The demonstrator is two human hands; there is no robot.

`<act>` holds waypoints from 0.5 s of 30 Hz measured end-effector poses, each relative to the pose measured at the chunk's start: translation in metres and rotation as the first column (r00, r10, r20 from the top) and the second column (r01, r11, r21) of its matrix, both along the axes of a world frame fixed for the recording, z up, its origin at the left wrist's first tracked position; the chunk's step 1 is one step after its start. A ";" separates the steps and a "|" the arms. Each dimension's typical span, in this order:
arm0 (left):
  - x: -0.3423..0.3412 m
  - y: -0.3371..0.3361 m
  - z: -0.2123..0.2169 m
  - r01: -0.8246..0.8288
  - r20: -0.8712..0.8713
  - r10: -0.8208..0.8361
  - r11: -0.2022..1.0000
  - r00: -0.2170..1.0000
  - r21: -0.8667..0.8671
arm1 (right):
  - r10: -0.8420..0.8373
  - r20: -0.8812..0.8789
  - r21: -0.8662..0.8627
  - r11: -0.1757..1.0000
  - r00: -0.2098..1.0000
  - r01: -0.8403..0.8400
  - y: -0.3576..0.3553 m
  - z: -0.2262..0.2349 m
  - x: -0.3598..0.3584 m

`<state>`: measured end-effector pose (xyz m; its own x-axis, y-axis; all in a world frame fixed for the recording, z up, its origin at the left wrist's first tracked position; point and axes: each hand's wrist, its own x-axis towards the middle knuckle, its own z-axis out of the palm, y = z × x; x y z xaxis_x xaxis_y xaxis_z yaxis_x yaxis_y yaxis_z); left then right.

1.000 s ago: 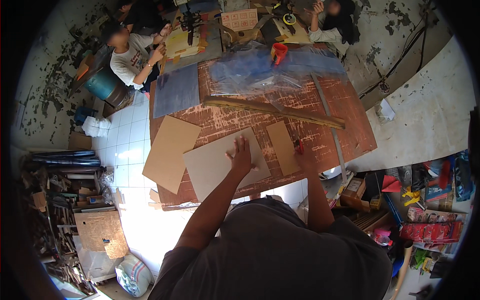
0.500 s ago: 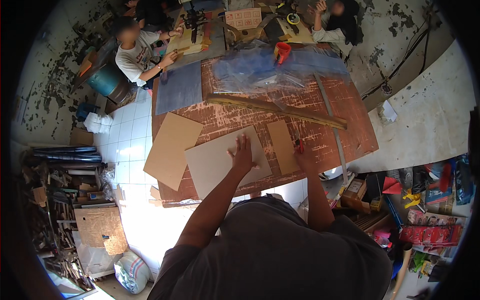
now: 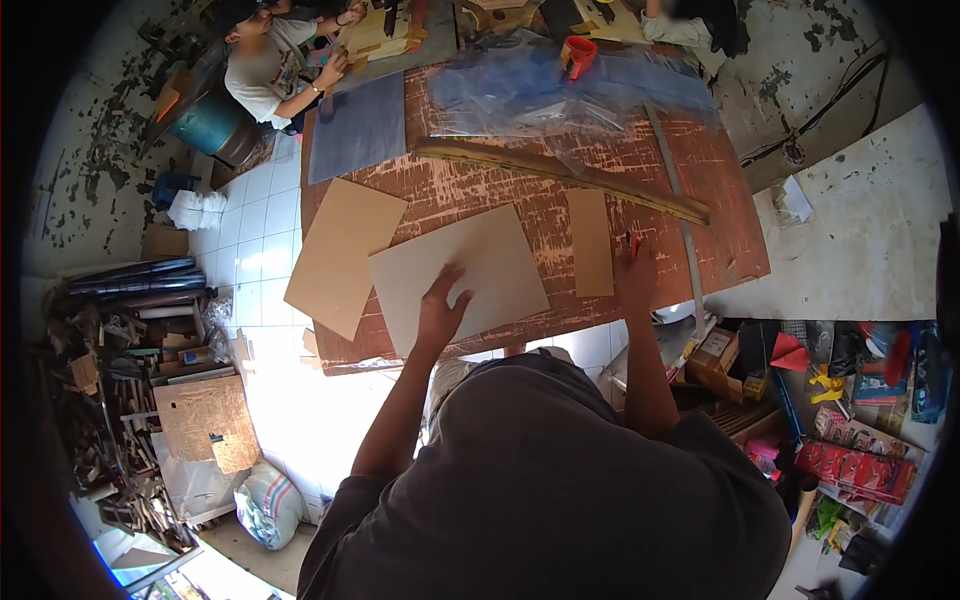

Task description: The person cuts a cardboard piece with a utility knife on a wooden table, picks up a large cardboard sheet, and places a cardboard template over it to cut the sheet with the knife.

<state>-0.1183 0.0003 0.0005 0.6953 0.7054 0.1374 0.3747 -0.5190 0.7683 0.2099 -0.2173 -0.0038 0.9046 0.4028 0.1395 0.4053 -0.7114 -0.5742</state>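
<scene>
Indoors, scuffed table [image 3: 725,195], left hand [image 3: 440,305] spread over grey board [image 3: 490,265], right hand [image 3: 637,282] gripping red tool [image 3: 632,243], peeling wall [image 3: 790,95]

The strongest light falls on the left, where the tiled floor [image 3: 285,410] burns out to flat white; farther off, its tiles carry a softer patch of glare; the tabletop [image 3: 480,190] is moderately lit, with a soft shadow on the grey board [image 3: 500,275] just beyond the left hand [image 3: 442,305]; the right hand [image 3: 637,275] is blurred; the near, dark shirt [image 3: 560,480] shows little detail; the far plastic sheets [image 3: 500,90] look hazy; straight edges bow toward the rim, which fades into black corners.
</scene>
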 end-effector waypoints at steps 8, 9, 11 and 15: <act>-0.124 0.003 -0.002 -0.591 -0.074 0.587 0.795 0.806 -0.137 | 0.047 0.147 -0.102 0.994 0.988 -0.032 0.013 -0.018 0.008; -0.129 0.003 -0.005 -0.602 -0.091 0.596 0.780 0.798 -0.170 | 0.053 0.167 -0.149 0.988 0.985 -0.028 0.017 -0.019 0.009; -0.137 0.000 -0.010 -0.621 -0.147 0.604 0.765 0.784 -0.172 | 0.070 0.225 -0.120 0.992 0.972 -0.044 0.022 -0.016 0.008; -0.134 0.001 -0.015 -0.618 -0.201 0.586 0.760 0.785 -0.199 | 0.058 0.450 -0.148 0.989 0.891 0.010 0.038 0.000 0.000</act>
